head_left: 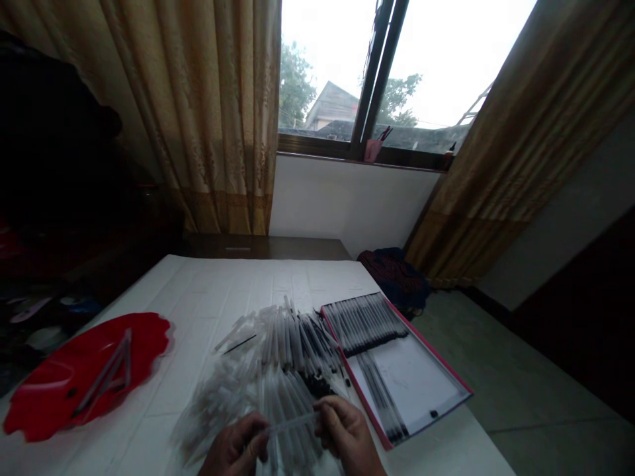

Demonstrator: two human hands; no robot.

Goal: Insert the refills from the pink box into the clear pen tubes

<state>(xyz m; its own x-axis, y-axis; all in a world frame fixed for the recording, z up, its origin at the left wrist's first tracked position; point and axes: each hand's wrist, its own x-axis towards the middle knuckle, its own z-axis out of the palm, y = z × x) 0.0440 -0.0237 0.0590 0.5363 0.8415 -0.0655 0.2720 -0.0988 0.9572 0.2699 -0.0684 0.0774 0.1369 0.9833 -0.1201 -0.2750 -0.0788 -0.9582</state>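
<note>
My left hand and my right hand are both closed, pinching opposite ends of a thin translucent pen barrel. It lies nearly level between them, the right end slightly higher. Beneath and beyond the hands spreads a pile of clear pen barrels, the near part blurred. At its far side, barrels with dark refills are bunched together, and small black pen caps lie just past my right hand. To the right, a shallow red-edged box holds a back row of black-capped pens and several more in front.
A red scalloped tray with a few clear pieces stands on the left of the white table. One loose black cap lies in the box. Behind are a curtain, a window and dark cloth.
</note>
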